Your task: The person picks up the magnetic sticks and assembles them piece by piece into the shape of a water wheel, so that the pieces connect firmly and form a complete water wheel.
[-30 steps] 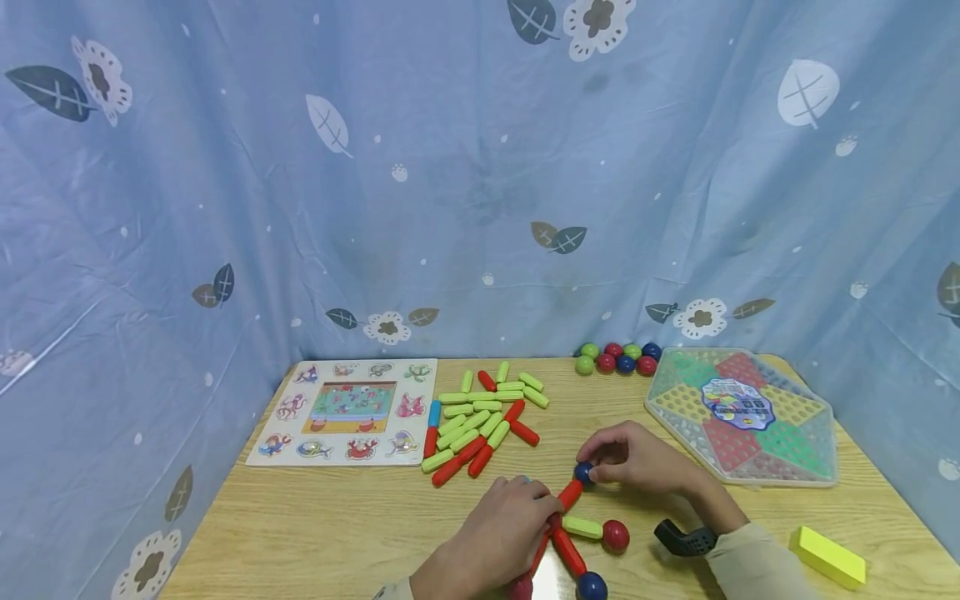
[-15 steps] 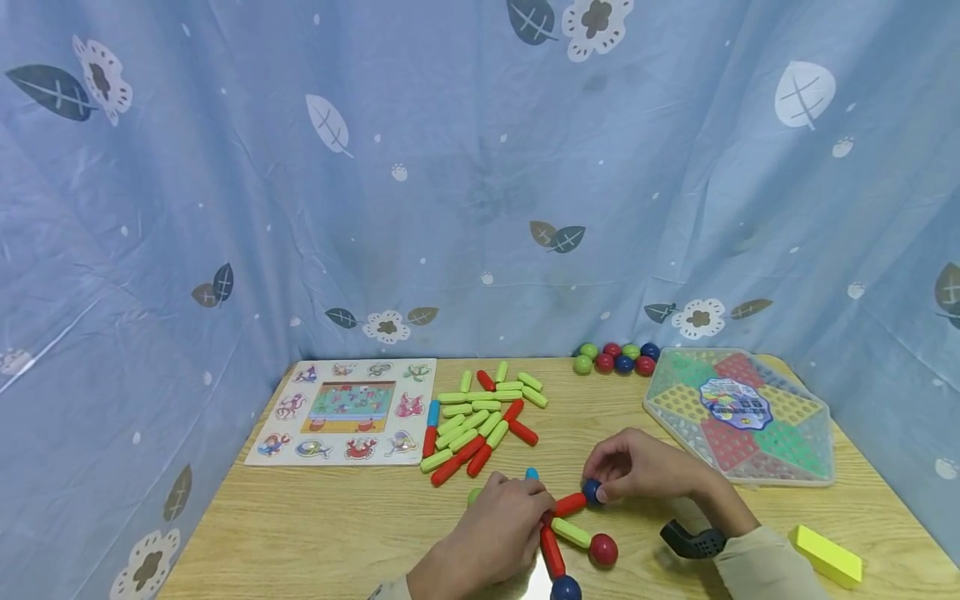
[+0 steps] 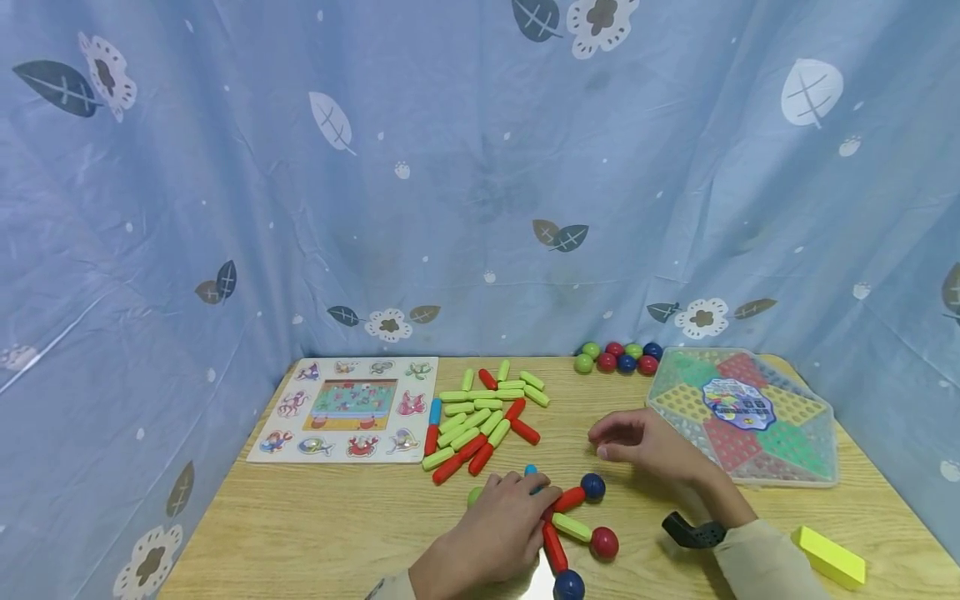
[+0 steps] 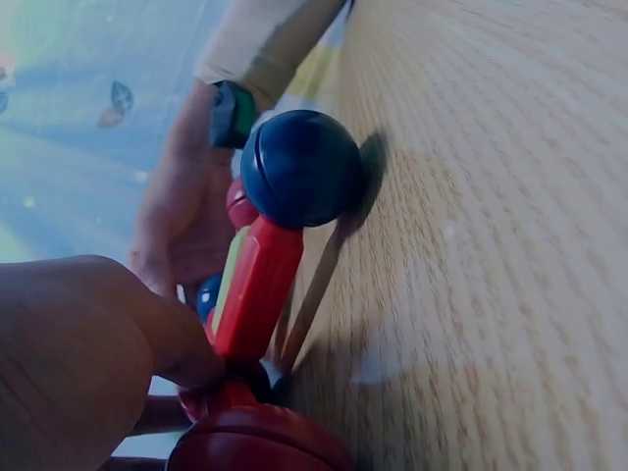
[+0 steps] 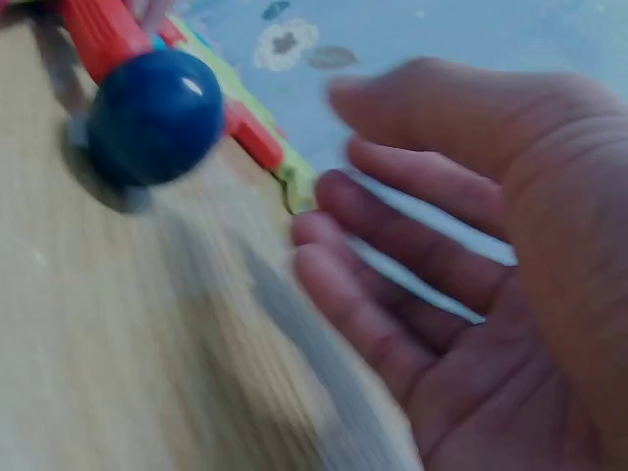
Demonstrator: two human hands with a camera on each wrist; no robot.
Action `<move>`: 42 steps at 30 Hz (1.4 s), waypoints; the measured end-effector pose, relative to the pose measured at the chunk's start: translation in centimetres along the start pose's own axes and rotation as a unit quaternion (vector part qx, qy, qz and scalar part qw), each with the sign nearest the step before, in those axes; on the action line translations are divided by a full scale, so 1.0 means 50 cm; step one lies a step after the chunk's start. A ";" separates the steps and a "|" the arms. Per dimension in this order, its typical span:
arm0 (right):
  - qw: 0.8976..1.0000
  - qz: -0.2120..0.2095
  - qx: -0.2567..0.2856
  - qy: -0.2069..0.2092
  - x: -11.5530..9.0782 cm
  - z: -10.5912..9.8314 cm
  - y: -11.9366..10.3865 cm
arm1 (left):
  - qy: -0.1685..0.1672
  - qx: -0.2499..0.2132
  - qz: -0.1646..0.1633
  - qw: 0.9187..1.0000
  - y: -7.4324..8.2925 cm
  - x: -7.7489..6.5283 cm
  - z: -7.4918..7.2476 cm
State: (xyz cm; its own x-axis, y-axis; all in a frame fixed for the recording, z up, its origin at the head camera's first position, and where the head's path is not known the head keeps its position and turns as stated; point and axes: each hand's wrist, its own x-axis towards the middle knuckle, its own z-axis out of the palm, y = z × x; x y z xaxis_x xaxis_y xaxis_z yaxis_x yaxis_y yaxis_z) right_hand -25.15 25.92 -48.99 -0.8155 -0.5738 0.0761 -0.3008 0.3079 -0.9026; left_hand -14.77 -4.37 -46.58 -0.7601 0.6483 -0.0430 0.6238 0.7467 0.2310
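My left hand grips the hub of a figure built from sticks and balls, its fingers round a red ball that is mostly hidden. Out from the hub run a red stick tipped with a blue ball, a yellow-green stick ending in a red ball, and another red stick with a second blue ball. A blue stick and a green ball peek out past the hand. My right hand hovers behind the first blue ball, fingers relaxed and holding nothing.
Several loose yellow-green and red sticks lie mid-table beside a sea-animal puzzle board. Loose balls line the back edge. At right are a clear-lidded game box and a yellow block. A curtain hangs behind.
The figure has turned clockwise under my left hand, swinging its sticks round. My right hand has let go of the blue ball and drawn back, away from it.
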 end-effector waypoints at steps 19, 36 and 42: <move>0.968 0.015 -0.133 0.214 0.165 -0.094 0.024 | -0.007 0.003 0.016 1.000 0.000 0.005 -0.004; 0.914 -0.080 -0.377 0.130 0.232 -0.069 0.023 | -0.050 -0.008 0.017 0.999 0.007 0.005 -0.008; 0.959 -0.074 -0.241 0.130 0.178 -0.019 -0.022 | -0.045 0.001 0.022 0.999 0.007 0.004 -0.008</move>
State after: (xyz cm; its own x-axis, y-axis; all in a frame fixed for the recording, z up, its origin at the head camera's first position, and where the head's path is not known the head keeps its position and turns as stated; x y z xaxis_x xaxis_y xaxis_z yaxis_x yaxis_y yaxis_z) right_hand -32.56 21.20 -46.90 -0.8231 -0.4485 0.3484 -0.5653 0.5881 -0.5784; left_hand -14.80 -4.02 -46.10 -0.7129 0.6908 -0.1205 0.6561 0.7178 0.2331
